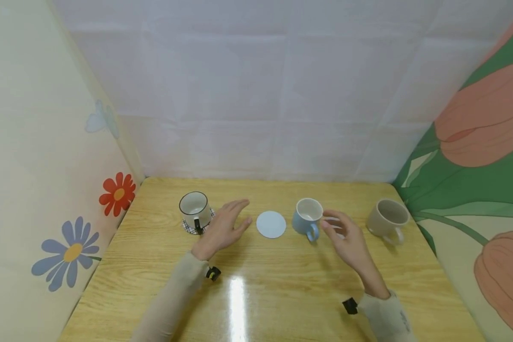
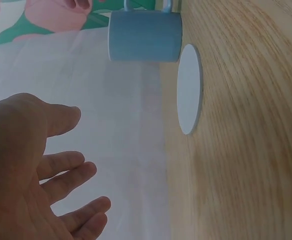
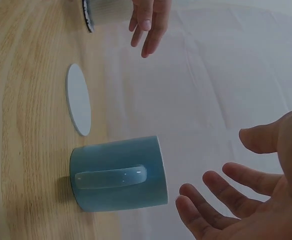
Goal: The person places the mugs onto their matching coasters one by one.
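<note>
A blue mug (image 1: 303, 223) with a white inside stands upright on the table, its handle toward the near side. Just right of it my right hand (image 1: 347, 242) hovers with fingers spread and loosely bent, apart from the mug in the right wrist view, where the mug (image 3: 118, 175) shows its handle. Left of the mug lies a round white coaster (image 1: 271, 224), bare on top. Over the table, left of the coaster, my left hand (image 1: 222, 230) is held with relaxed fingers and nothing in its grasp. The same coaster (image 2: 189, 90) appears in the left wrist view.
A white mug with a black rim (image 1: 195, 211) sits on a checked coaster (image 1: 189, 229) at the left, partly behind the left hand. A beige mug (image 1: 386, 219) stands at the right. White cloth (image 1: 256, 118) hangs behind the wooden table (image 1: 273, 285); patterned sheets flank both sides.
</note>
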A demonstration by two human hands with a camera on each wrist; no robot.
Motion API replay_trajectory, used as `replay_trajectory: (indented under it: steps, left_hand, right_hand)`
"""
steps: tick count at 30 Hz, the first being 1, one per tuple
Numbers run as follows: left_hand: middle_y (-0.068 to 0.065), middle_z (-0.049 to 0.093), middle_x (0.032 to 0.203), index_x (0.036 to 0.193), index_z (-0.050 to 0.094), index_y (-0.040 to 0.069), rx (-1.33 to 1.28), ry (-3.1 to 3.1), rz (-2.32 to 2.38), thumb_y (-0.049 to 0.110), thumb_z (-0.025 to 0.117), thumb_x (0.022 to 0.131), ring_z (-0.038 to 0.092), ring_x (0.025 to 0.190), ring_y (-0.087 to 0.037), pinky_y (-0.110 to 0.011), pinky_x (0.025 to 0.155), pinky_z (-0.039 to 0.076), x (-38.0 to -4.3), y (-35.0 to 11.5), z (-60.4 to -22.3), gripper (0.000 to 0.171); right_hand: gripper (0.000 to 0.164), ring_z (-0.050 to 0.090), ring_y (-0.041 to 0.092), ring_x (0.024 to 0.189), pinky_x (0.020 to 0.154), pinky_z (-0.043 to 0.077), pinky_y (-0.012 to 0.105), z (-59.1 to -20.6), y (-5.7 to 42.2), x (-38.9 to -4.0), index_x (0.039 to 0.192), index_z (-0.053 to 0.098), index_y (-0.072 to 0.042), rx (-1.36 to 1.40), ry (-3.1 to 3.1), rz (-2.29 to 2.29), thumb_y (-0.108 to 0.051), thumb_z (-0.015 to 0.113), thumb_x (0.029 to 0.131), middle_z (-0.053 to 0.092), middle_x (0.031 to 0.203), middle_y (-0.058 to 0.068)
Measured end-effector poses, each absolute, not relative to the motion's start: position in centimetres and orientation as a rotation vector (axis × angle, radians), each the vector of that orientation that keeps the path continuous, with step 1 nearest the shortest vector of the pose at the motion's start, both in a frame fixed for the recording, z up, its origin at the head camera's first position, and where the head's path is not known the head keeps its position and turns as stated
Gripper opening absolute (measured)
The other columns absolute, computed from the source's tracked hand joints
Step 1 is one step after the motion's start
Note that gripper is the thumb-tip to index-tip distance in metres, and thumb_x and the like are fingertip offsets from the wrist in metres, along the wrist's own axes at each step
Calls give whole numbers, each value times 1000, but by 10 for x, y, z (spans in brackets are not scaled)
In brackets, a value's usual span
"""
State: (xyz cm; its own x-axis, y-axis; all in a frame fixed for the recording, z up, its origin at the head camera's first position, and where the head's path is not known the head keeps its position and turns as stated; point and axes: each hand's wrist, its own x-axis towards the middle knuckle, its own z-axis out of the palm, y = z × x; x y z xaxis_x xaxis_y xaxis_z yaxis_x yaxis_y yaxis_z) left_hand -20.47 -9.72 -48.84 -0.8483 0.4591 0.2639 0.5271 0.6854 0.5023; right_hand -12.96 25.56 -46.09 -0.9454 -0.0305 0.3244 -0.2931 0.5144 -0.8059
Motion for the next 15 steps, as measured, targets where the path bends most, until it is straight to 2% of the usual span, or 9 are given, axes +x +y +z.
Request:
replay_trajectory:
  steps: [8,15]
  left_hand:
    - [-15,48,165,160,46,9,-806,-2824,-878,38,60,109,44,154,-35,-58,129,34,-209,-95,-496,60]
    - [-17,48,165,160,47,8,-790,-2844,-903,36,63,108,44,153,-37,-60,128,34,-211,-91,-503,60]
  right_hand:
    - [32,71,43,116,93,52,10,-471,260,-131,135,64,7,231,-2508,1354,-9,65,106,70,134,25]
    - [34,70,49,116,92,50,9,-476,262,-135,135,63,8,217,-2516,1361,-9,65,107,68,135,28]
